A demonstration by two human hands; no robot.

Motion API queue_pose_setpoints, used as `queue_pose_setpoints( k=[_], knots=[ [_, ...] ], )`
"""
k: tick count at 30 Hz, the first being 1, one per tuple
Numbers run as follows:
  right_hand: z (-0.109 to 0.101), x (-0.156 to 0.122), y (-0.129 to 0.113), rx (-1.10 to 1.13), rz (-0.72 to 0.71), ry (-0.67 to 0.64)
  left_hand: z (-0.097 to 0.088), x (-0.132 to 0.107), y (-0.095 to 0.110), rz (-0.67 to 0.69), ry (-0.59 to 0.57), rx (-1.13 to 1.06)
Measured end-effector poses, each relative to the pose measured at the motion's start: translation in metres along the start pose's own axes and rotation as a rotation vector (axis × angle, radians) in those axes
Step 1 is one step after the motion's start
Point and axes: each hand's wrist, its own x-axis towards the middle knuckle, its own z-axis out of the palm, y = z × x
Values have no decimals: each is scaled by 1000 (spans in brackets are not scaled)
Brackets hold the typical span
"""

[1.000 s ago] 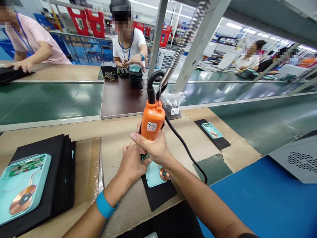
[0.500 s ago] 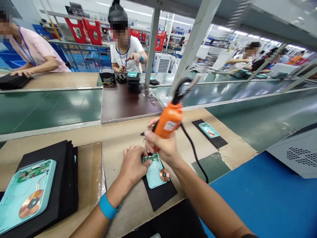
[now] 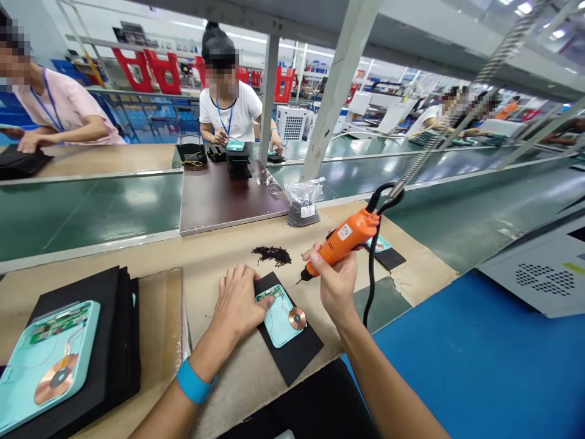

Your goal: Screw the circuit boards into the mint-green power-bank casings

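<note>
Turquoise casing point(image 3: 281, 323) lies inner side up on a thin black pad point(image 3: 292, 360) on the cardboard-covered worktop point(image 3: 214, 250), right in front of the person, the pad probably there to spare its smooth shell from scratches. The left hand point(image 3: 237, 302) is spread low at the casing's upper left corner, thumb laid across the green circuit board point(image 3: 276, 292) and fingers over the pad, apparently to steady the piece by pressing rather than gripping. The right hand point(image 3: 338, 277) wraps round an orange electric screwdriver point(image 3: 347, 238), tilted so its slim metal bit points down and left, apart from the casing, perhaps to leave the board unobstructed. A springy metal coil point(image 3: 420, 161) rises from the tool's rear, seemingly to bear its weight, while a glossy black cable point(image 3: 371, 280) hangs beside it. Inside the shallow, round-cornered shell run thin wires, and a flat copper disc point(image 3: 297, 318) with a dark centre overlaps the right rim. Tiny dark grains, likely screws point(image 3: 274, 253), lie loosely heaped within easy reach, with a crinkled clear bag point(image 3: 304, 201) behind them.
</note>
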Motion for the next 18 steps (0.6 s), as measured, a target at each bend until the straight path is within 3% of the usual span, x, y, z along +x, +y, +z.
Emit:
queue_pose_setpoints(
  k=[4,6,9,13,15,18],
  knots=[
    [-18,-39,5,-13,12,212,0,-1,3,-56,-13,-99],
    [-28,-62,5,-87,50,248,1,-2,3,-54,-7,-234],
    [-38,-85,0,-267,181,56,1,-1,3,14,5,-484],
    [-31,-90,-7,-331,469,-254,-6,-2,4,87,-14,-689],
    [-23,-89,-9,-249,583,-309,-12,-3,3,85,-36,-745],
    [-15,-91,-21,-103,635,-304,-22,-5,-4,75,-68,-860]
  ],
)
